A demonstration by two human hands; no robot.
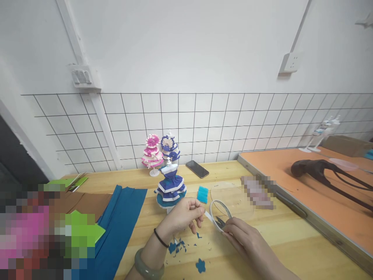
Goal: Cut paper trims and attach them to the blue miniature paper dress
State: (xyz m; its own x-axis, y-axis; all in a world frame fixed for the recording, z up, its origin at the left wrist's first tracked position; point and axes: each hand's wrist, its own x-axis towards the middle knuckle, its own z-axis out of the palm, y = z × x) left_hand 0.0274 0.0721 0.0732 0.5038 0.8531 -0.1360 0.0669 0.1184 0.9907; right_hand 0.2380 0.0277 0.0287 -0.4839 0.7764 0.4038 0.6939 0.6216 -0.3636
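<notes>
My left hand (183, 216) is closed in a pinch on the free end of a white tape strip (208, 216). My right hand (243, 235) is closed around the rim of a white tape roll (220, 214), and small dark scissors (220, 222) show inside the ring near my fingers. Both hands hover over a wooden table (291, 241). Just behind my left hand stands a blue and white paper dress on a small stand (170, 186). Blue paper scraps (177, 246) lie on the table below my hands.
Pink (152, 153) and blue (169, 147) paper dress models stand by the tiled wall. A phone (197, 168) lies behind, a pleated blue piece (202, 194) and clear plastic sheet (236, 196) nearby. Teal paper (119, 221), brown and green sheets lie left. An orange board (291, 182) with dark objects is right.
</notes>
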